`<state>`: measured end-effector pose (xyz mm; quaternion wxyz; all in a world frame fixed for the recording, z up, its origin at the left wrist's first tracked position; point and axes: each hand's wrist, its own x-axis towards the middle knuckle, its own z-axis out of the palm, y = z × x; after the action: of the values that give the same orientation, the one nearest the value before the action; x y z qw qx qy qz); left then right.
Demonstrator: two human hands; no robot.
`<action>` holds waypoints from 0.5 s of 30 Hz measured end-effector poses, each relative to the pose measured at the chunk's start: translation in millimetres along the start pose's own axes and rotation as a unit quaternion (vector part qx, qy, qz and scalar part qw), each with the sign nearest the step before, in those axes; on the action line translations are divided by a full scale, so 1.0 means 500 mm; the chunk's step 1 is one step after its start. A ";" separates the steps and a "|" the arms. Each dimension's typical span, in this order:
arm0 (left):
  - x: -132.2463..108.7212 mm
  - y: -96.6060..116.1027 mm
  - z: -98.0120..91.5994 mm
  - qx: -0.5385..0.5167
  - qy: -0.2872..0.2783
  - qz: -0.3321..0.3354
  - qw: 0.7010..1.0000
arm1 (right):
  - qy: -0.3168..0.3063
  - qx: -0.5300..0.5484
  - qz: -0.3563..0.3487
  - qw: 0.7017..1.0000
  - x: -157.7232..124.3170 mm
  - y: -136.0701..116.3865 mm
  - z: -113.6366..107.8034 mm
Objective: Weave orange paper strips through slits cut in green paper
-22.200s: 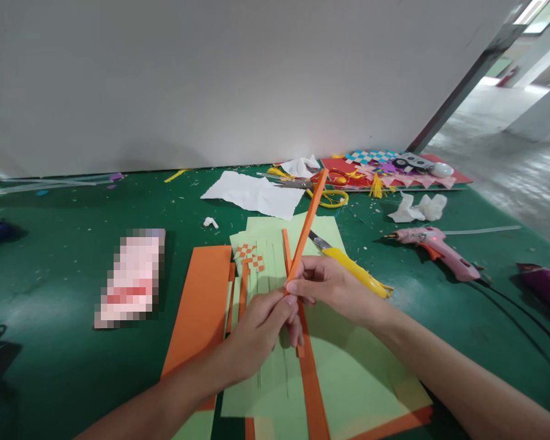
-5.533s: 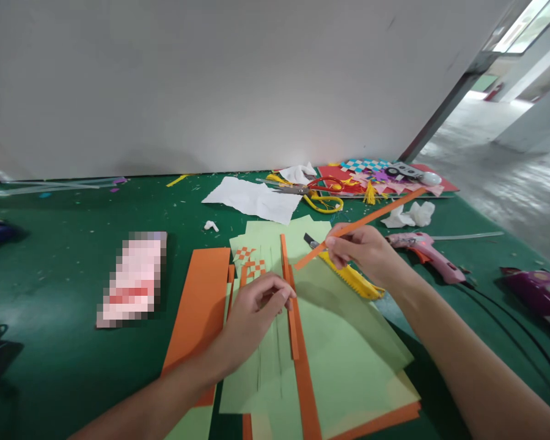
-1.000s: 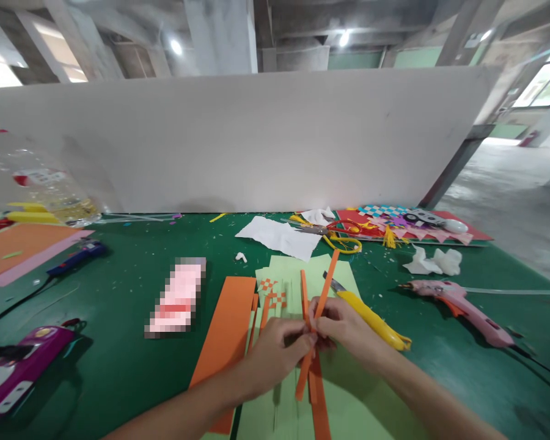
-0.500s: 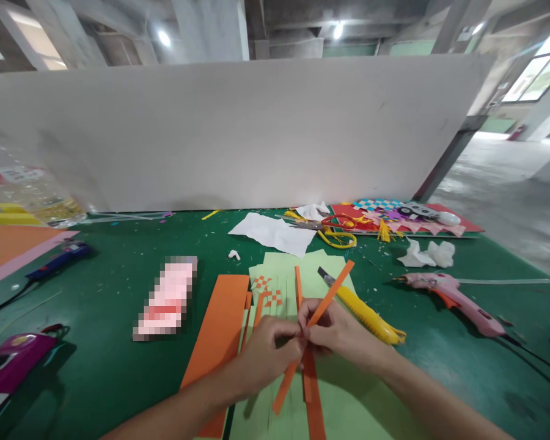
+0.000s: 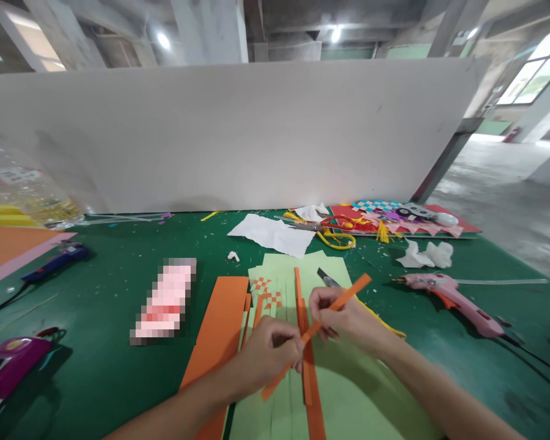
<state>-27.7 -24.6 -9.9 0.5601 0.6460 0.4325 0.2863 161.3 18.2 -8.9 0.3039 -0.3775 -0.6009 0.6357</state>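
Note:
Between my two hands a narrow orange paper strip [image 5: 348, 293] is held slantwise, its upper end to the right. My left hand [image 5: 272, 348] pinches its lower part, and my right hand [image 5: 341, 315] pinches it higher up. Beneath them lie light green paper sheets [image 5: 362, 391] with thin slits on the left side. More orange strips [image 5: 308, 373] rest lengthwise on the green paper. Small orange-and-green checkered woven pieces [image 5: 273, 299] sit just beyond my left hand. A yellow utility knife [image 5: 329, 278] is partly hidden behind my right hand and forearm.
Left of the green sheets is an orange paper sheet [image 5: 217, 330]. A pink glue gun [image 5: 453, 299] lies right, a purple tool [image 5: 9, 373] left. Scissors [image 5: 309, 225] and white paper [image 5: 270, 232] lie further back, before an upright white panel [image 5: 238, 134].
My right hand has slid up and to the right along the orange strip, away from my left hand. The strip now slants at a lower angle, and my arm covers more of the knife.

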 end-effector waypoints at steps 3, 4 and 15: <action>-0.002 0.005 0.002 0.011 -0.007 0.001 1.000 | 0.028 0.033 -0.016 0.999 0.004 -0.003 -0.014; -0.002 0.005 0.003 0.014 -0.005 0.003 1.000 | 0.026 0.037 -0.015 0.999 0.004 -0.005 -0.015; 0.003 0.009 0.007 -0.028 0.024 0.024 0.999 | -0.016 0.074 0.043 0.996 0.003 -0.013 0.027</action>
<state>-22.9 -25.2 -6.6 0.5604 0.6329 0.4219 0.3277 148.6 12.9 -2.7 0.2938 -0.3690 -0.5402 0.6970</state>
